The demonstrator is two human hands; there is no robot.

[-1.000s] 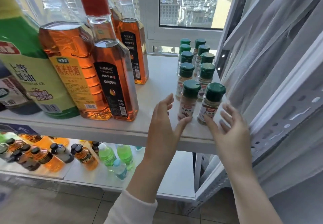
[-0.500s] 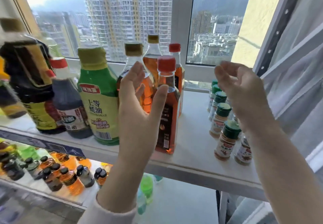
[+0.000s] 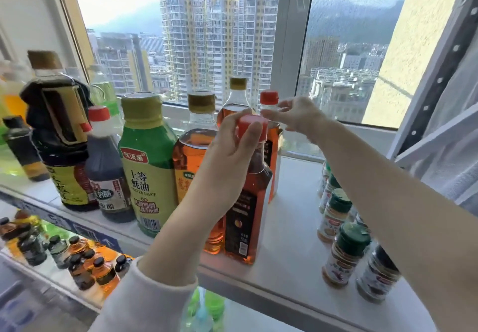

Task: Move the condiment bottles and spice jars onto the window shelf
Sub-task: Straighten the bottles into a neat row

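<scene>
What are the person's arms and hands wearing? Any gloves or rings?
No gloves or rings show: the left hand and the right hand are both bare. On the left there is a long, pale grey sleeve. The right forearm shows no sleeve at all.

Your bottles stand upright on the window shelf (image 3: 289, 228): green oyster sauce bottle (image 3: 144, 166) at left, amber ones beside it. Your left hand (image 3: 232, 155) grips the front red-capped bottle (image 3: 245, 215) by its cap; your right hand (image 3: 300, 117) pinches the rear red-capped bottle (image 3: 269, 98) at the neck. Green-lidded spice jars (image 3: 346, 254) cluster upright at right.
</scene>
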